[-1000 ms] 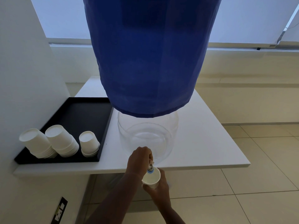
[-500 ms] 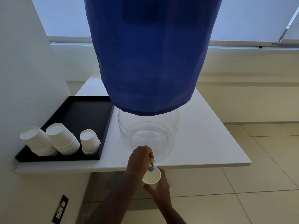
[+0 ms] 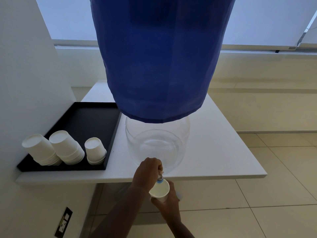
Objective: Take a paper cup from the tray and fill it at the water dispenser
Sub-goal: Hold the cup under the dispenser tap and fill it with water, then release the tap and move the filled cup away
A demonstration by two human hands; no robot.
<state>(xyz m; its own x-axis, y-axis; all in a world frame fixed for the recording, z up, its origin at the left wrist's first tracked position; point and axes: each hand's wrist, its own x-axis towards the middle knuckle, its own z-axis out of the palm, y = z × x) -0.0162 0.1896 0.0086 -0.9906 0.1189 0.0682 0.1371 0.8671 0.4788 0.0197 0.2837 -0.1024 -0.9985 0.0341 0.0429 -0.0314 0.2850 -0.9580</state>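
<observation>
**Cup under the tap, filling in hand**

I have the paper cup [image 3: 159, 189] held just below the front edge of the white surface [image 3: 214, 152], its mouth directly under the small blue-tipped tap [image 3: 160, 179] of the water dispenser [image 3: 157, 145]. My right hand [image 3: 167, 203] wraps the cup from beneath and behind, fingers closed round its lower wall. My left hand [image 3: 147, 172] is clenched on the tap, working it from above. I cannot make out any water in the cup or a stream from the tap.

I judge the cup light, thin-walled and easily crushed; as it fills it will grow heavier and softer. The hold belongs low on the wall, firm but not squeezing, and the cup should stay upright.

The dispenser's clear base stands near the surface's front edge, a blue cloth cover [image 3: 159, 57] draped over the bottle above. To the left, a black tray [image 3: 89, 121] carries three stacks of upturned cups [image 3: 66, 148] at its near end, against a white wall. Pale floor tiles [image 3: 265, 194] lie below, and a wall socket [image 3: 63, 223] sits low on the left, so spills matter.
</observation>
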